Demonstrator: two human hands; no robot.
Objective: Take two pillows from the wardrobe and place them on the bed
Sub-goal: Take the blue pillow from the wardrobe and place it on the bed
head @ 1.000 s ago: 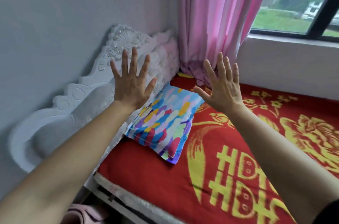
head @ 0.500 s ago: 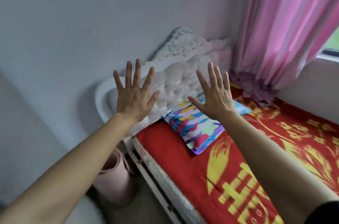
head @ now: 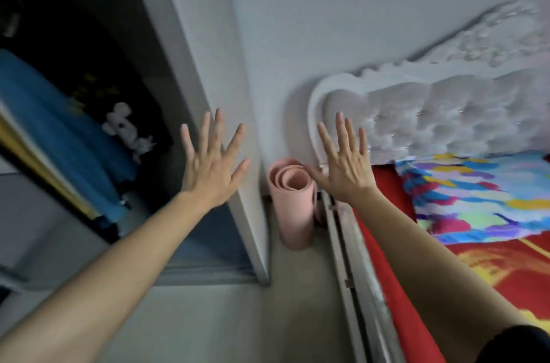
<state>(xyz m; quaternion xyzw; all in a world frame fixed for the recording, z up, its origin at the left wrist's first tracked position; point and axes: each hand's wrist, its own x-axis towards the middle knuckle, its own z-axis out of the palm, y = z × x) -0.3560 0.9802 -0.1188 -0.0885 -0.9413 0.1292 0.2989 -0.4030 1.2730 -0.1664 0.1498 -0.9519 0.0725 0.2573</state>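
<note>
A pillow [head: 476, 199] with bright multicoloured strokes lies on the red and gold bed cover [head: 500, 267] at the right, against the white tufted headboard [head: 446, 118]. The open wardrobe [head: 89, 71] is at the left, dark inside, with blue fabric [head: 59, 130] and a small white toy [head: 128, 130] in it. My left hand [head: 211, 166] is raised with fingers spread in front of the wardrobe's white side panel [head: 214, 88], holding nothing. My right hand [head: 345, 166] is also spread and empty, near the headboard's left end.
A rolled pink mat [head: 293, 202] stands on the floor between the wardrobe panel and the bed frame [head: 351, 273]. Grey floor [head: 238, 318] lies below my arms. The white wall [head: 327, 20] rises behind.
The view has swung left from the bed toward the wardrobe. The pillow stays on the bed, now at the right edge. Both hands remain spread and empty.
</note>
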